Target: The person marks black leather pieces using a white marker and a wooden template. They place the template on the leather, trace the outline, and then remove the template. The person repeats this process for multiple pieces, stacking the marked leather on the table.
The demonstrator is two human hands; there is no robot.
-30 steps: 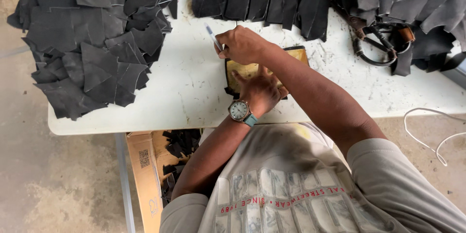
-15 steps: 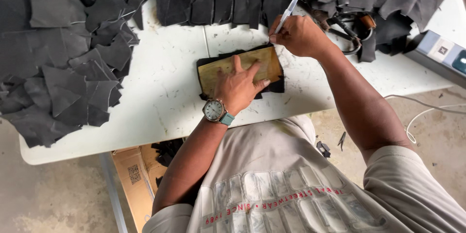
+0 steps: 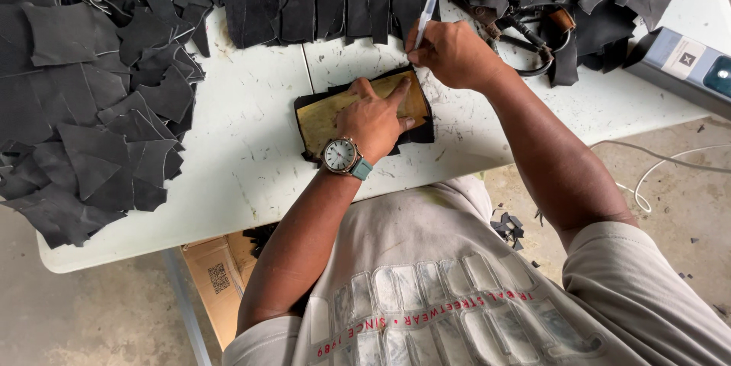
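- The left hand (image 3: 373,118), a round-faced wristwatch with a teal strap (image 3: 344,157) on its wrist, lies flat with fingers spread, pressing a yellowish-tan rectangular cardboard template (image 3: 324,111) onto a black leather piece (image 3: 421,131) near the front of the white scuffed table (image 3: 244,130).
- The right hand (image 3: 453,52) pinches a white pen with a blue cap end (image 3: 425,15), fingers closed round its barrel, the tip down at the template's far right corner.
- Compared with a second ago, the pen has travelled from the template's far left corner along the far edge to the right corner, and over the last half second it has barely moved; that reads as the far edge already traced.
- The left hand has kept its hold throughout, so the template seems not to have slipped on the leather.
- To the left lies a loose heap of irregular black leather offcuts (image 3: 91,115); along the far edge, a row of overlapping black cut leather panels (image 3: 304,0).
- Far right: a tangle of black and brown leather straps (image 3: 541,38) and a grey-blue box-shaped device (image 3: 681,65).
- Under the table stands an open brown cardboard box (image 3: 217,278); white cable (image 3: 655,172) loops on the concrete floor.
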